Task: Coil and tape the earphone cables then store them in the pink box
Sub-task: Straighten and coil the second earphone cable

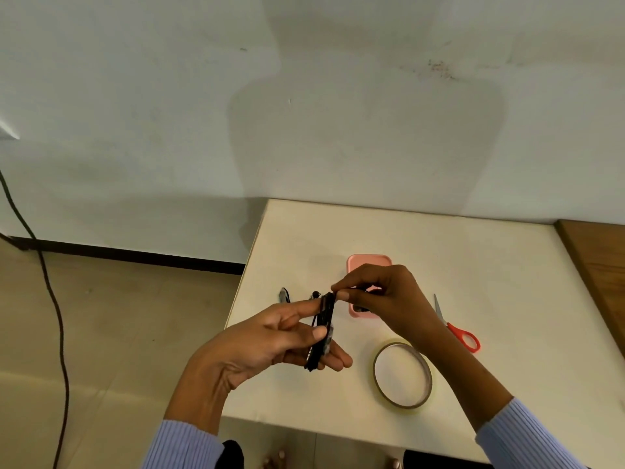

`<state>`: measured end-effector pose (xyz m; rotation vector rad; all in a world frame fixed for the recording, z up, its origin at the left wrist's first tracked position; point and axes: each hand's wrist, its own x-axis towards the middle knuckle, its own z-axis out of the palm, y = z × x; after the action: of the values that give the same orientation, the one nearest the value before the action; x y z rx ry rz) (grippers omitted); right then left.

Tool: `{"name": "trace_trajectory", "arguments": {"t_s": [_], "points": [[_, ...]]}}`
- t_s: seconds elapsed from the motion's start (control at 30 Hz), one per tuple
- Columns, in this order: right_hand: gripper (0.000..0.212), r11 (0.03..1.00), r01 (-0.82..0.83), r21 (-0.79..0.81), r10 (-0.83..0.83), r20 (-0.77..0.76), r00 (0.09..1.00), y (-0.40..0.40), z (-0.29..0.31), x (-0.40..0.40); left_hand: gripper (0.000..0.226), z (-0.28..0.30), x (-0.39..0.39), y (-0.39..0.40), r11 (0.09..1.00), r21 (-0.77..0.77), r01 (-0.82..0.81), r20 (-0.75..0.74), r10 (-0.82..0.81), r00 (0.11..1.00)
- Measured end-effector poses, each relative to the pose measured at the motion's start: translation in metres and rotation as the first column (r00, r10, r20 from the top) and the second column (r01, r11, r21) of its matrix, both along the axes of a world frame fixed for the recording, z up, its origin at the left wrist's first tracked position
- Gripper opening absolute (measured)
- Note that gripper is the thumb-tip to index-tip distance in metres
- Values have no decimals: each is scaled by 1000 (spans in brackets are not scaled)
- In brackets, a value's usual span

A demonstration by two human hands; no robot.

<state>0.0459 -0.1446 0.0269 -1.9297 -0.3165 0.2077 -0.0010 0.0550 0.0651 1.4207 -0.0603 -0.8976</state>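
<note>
My left hand (270, 336) grips the coiled cable (323, 330) upright so my right hand (378, 292) can pinch its top end, winding near the pink box (368, 262).

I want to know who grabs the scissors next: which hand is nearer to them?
Right. The right hand is just left of the scissors, above the pink box; the left hand holds the coiled cable farther left.

plain indoor room, home or office unclear: white table (439, 252), bare wall (169, 96), tiled floor (118, 316).
</note>
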Motion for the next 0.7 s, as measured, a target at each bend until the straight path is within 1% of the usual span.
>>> {"name": "trace_trajectory", "arguments": {"t_s": [0.07, 0.13, 0.27, 0.33, 0.37, 0.43, 0.5, 0.6, 0.7], "points": [[14, 1000, 16, -8, -16, -21, 1000, 0, 0, 0, 42, 0, 0, 0, 1000, -1, 6, -1, -6, 1000], [14, 999, 18, 29, -17, -55, 998, 0, 3, -1, 43, -1, 0, 1, 1000, -8, 15, -2, -15, 1000], [15, 984, 69, 163, -39, -179, 983, 0, 12, -4, 43, -1, 0, 3, 995, -96, 37, 11, -36, 999], [15, 966, 100, 239, -29, -286, 958, -1, 14, -4, 43, 0, 0, 3, 986, -168, 17, 17, -14, 1000], [17, 947, 122, 296, -7, -361, 932, 0, 14, -5, 44, -1, 0, 3, 977, -214, -14, 14, 17, 1000], [17, 889, 205, 410, 43, -519, 854, 5, 11, -9, 48, -2, 2, 0, 942, -312, -121, -30, 117, 993], [15, 837, 282, 470, 82, -615, 784, 15, 9, -16, 48, -5, 6, -3, 900, -353, -257, -103, 236, 966], [17, 789, 364, 494, 91, -681, 727, 27, 8, -26, 41, -11, 11, -7, 864, -328, -381, -180, 339, 923], [20, 799, 368, 476, 84, -694, 715, 32, 9, -30, 39, -13, 12, -7, 850, -304, -431, -221, 377, 900]]}}
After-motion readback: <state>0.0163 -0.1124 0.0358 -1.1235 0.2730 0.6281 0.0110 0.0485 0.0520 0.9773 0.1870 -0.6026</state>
